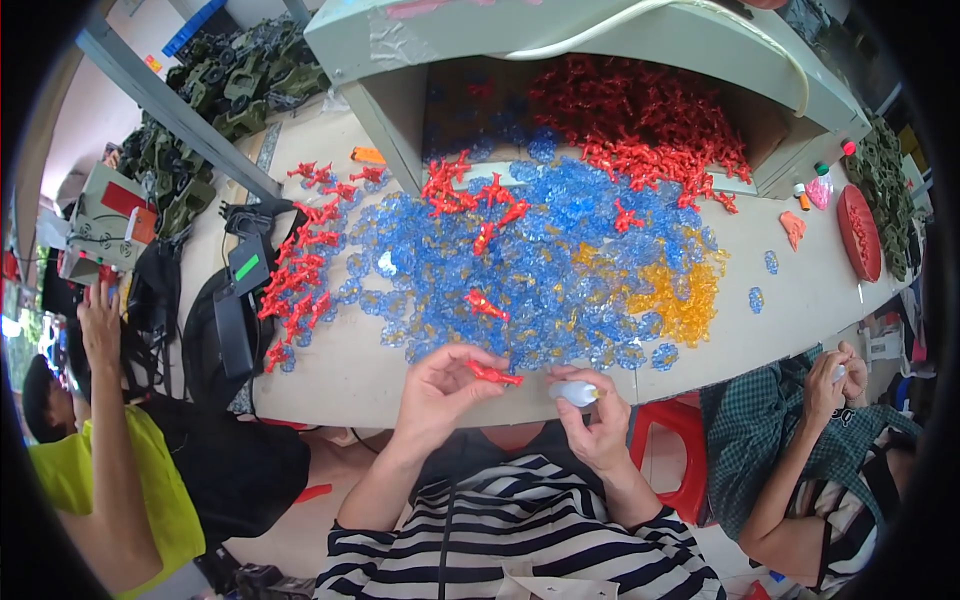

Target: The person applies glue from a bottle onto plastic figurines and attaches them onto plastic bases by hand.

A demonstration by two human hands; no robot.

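Note:
Near the front edge of the table, my left hand (440, 392) pinches a small red plastic figure (494, 375) between thumb and fingertips. Close by on the right, my right hand (598, 425) is closed around a small whitish squeeze bottle (574, 392) with a yellowish tip. Figure and bottle are a short gap apart. Just beyond both hands spreads a heap of clear blue plastic pieces (550, 270), with a red figure (486, 304) lying on it. Clear orange pieces (690, 290) are mixed into its right side.
A pale metal housing (370, 130) stands at the back, a big pile of red figures (640, 120) inside. More red figures (300, 265) lie in rows at left, beside black power adapters (235, 335). A red bowl (858, 232) sits far right. People work on both sides.

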